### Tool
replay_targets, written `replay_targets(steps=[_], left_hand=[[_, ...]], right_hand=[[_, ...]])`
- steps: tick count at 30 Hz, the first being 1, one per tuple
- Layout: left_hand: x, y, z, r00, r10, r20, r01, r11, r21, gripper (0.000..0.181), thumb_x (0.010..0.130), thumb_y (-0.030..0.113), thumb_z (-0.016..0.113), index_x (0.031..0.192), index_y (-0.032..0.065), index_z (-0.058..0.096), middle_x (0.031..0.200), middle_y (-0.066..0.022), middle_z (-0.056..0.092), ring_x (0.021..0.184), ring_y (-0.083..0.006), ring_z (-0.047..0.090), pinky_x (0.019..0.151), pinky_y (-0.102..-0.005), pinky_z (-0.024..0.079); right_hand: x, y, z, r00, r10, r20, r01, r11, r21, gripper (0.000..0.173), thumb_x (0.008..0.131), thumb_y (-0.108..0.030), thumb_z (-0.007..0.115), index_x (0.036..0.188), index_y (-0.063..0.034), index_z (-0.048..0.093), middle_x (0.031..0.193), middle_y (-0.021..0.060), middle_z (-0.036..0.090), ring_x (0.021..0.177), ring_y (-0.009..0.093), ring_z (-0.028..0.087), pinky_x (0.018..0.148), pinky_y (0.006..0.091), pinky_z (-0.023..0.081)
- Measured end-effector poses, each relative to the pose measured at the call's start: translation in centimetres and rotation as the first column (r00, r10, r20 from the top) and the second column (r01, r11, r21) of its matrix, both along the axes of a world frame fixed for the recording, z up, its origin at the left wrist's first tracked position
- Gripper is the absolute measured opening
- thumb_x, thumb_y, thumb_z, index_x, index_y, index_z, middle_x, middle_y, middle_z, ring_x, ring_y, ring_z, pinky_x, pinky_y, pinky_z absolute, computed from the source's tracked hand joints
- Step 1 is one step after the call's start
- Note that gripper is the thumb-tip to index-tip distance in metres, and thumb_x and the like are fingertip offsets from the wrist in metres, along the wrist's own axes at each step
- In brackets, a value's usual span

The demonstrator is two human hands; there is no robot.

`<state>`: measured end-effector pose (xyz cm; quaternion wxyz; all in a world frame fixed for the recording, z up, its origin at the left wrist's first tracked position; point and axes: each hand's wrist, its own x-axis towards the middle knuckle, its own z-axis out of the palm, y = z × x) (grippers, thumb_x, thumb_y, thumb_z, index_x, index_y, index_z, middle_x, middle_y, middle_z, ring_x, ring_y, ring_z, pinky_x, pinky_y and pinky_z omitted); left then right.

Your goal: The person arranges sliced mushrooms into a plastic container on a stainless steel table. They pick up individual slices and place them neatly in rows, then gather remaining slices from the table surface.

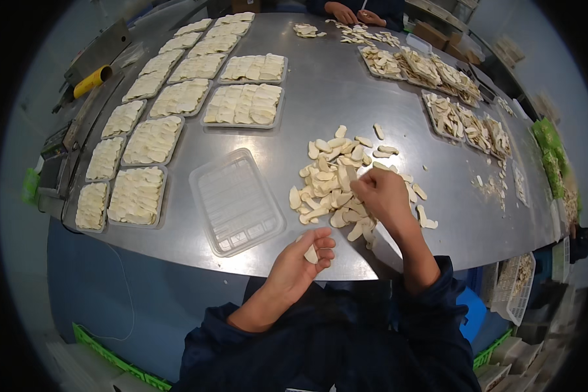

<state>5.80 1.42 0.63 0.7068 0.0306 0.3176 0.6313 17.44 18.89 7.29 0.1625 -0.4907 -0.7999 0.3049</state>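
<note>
Near the steel table's front edge, my left hand (301,262) is turned palm up, its fingers curled around a pale mushroom slice (311,254). My right hand (384,193) reaches over the right side of a loose pile of mushroom slices (326,181), thumb and forefinger pinching one slice (351,174). Left of the pile lies a clear plastic tray (237,203) with no slices in it, tilted slightly on the table. Several trays of neatly overlapped slices (244,105) stand in rows at the left and back left.
Trays heaped with loose slices (443,115) stand at the right. Across the steel table (318,105), a co-worker's hands (355,14) are at scattered slices. White plastic baskets (517,289) are below the right edge. A yellow cylinder (92,82) lies at the far left.
</note>
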Motion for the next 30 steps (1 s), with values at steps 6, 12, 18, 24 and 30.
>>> replay_targets(steps=[6, 12, 18, 24, 30], left_hand=[[1.6, 1.6, 1.9, 0.963, 0.068, 0.263, -0.067, 0.998, -0.010, 0.049, 0.101, 0.041, 0.035, 0.124, -0.0003, 0.048, 0.113, -0.0118, 0.057, 0.103, -0.0237, 0.056, 0.092, -0.0374, 0.046], [0.4, 0.5, 1.8, 0.985, -0.082, 0.154, 0.099, 0.990, -0.103, 0.037, 0.098, 0.034, 0.046, 0.108, 0.0005, 0.056, 0.079, -0.0038, 0.057, 0.064, -0.0135, 0.051, 0.057, -0.0251, 0.039], [3.4, 3.1, 3.2, 0.932, -0.354, -0.073, 0.345, 0.932, -0.110, 0.019, 0.092, 0.019, 0.055, 0.099, 0.0013, 0.056, 0.064, 0.0018, 0.044, 0.048, -0.0052, 0.035, 0.043, -0.0194, 0.025], [6.2, 4.5, 3.7, 0.920, -0.359, -0.156, 0.337, 0.929, -0.151, 0.015, 0.091, 0.014, 0.056, 0.100, 0.0020, 0.056, 0.063, 0.0024, 0.041, 0.048, -0.0058, 0.034, 0.043, -0.0202, 0.023], [5.8, 4.8, 2.9, 0.937, -0.264, -0.230, 0.223, 0.956, -0.189, 0.020, 0.093, 0.014, 0.053, 0.108, 0.0016, 0.056, 0.079, -0.0018, 0.056, 0.065, -0.0110, 0.052, 0.056, -0.0222, 0.042]], right_hand=[[2.8, -6.4, -0.8, 0.967, 0.150, -0.208, -0.159, 0.987, -0.026, 0.011, 0.080, -0.008, 0.070, 0.086, 0.0003, 0.067, 0.075, 0.0078, 0.065, 0.064, 0.015, 0.060, 0.060, 0.0278, 0.048], [8.1, -5.1, -2.0, 0.981, -0.036, -0.189, 0.118, 0.889, 0.443, 0.012, 0.078, -0.002, 0.066, 0.091, -0.0021, 0.065, 0.077, 0.0117, 0.063, 0.066, 0.025, 0.062, 0.059, 0.0308, 0.050], [14.3, -1.1, -3.0, 0.921, -0.365, 0.133, 0.288, 0.872, 0.396, 0.024, 0.077, -0.024, 0.070, 0.086, -0.0021, 0.067, 0.085, 0.0166, 0.061, 0.082, 0.033, 0.059, 0.072, 0.0393, 0.049], [12.5, -3.6, -3.3, 0.986, -0.119, -0.118, 0.130, 0.987, 0.091, 0.026, 0.076, -0.022, 0.071, 0.092, -0.0027, 0.067, 0.085, 0.0145, 0.063, 0.078, 0.031, 0.062, 0.071, 0.0386, 0.050], [12.0, -0.9, -3.4, 0.978, -0.169, -0.126, 0.196, 0.949, 0.245, 0.028, 0.077, -0.021, 0.069, 0.098, -0.0018, 0.065, 0.085, 0.0155, 0.062, 0.080, 0.032, 0.061, 0.071, 0.0391, 0.050]])
